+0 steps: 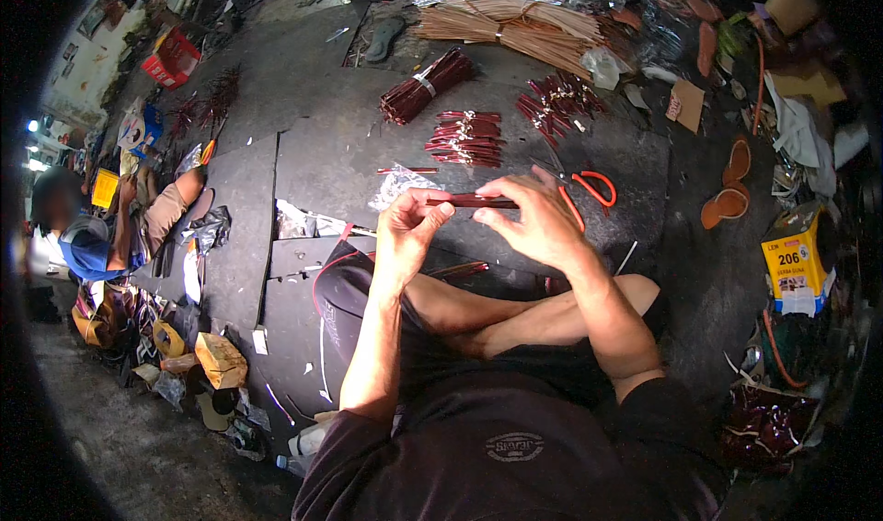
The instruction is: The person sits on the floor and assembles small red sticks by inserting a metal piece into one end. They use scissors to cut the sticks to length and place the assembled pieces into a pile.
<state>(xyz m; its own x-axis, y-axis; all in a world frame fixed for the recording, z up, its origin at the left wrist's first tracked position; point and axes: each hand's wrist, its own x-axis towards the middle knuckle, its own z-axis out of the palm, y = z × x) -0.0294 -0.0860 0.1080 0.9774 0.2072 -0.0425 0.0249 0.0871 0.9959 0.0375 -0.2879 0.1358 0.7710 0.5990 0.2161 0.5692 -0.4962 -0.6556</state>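
Note:
Above my crossed legs, a short dark red strap (472,201) is stretched between my two hands. My left hand (407,228) pinches its left end between thumb and fingers, and my right hand (533,217) grips the right end. Scissors with orange handles (593,188) lie just beyond the right hand, which partly covers them. A clear plastic bag (403,186) is close to my left fingers, with a thin dark red strip (407,171) behind it. Farther off, a stack of short dark red straps (464,140) with shiny ends is laid out in rows.
Behind the stack are a tied dark red bundle (425,87), a loose strap pile (558,105) and long tan strips (504,26). Brown sandals (726,206) and a yellow box (795,262) are on the right. A person in blue (90,250) sits at the left.

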